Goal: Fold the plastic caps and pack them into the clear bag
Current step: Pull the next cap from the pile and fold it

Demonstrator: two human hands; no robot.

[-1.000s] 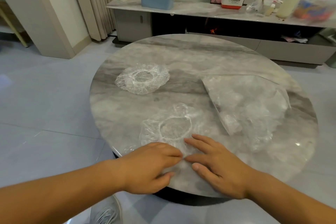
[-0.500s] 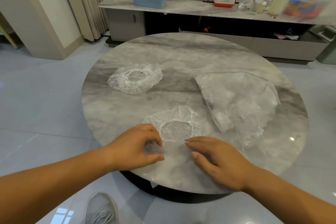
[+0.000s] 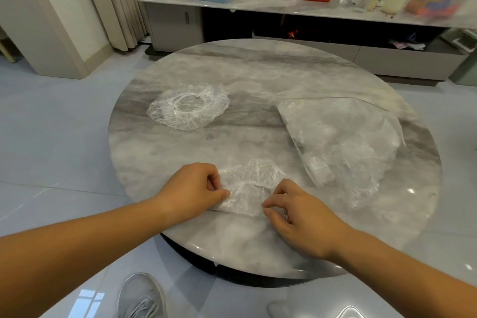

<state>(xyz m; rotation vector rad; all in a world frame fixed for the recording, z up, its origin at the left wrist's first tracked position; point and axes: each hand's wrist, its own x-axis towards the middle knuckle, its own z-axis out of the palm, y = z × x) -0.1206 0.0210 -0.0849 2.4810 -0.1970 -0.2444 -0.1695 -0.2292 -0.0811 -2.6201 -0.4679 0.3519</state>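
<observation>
The near cap is lying crumpled at the front of the worktop, half folded between both hands. It is looking thin, light and springy, so taking it at the gathered rim seems best. The left hand is pinching its left edge with curled fingers; the right hand is pinching the right edge. A second cap is lying spread open farther back, well apart. The clear bag is lying to the right, with nothing blocking the way

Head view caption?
Left hand and right hand pinch a plastic cap on the table; second cap and clear bag lie beyond.
</observation>
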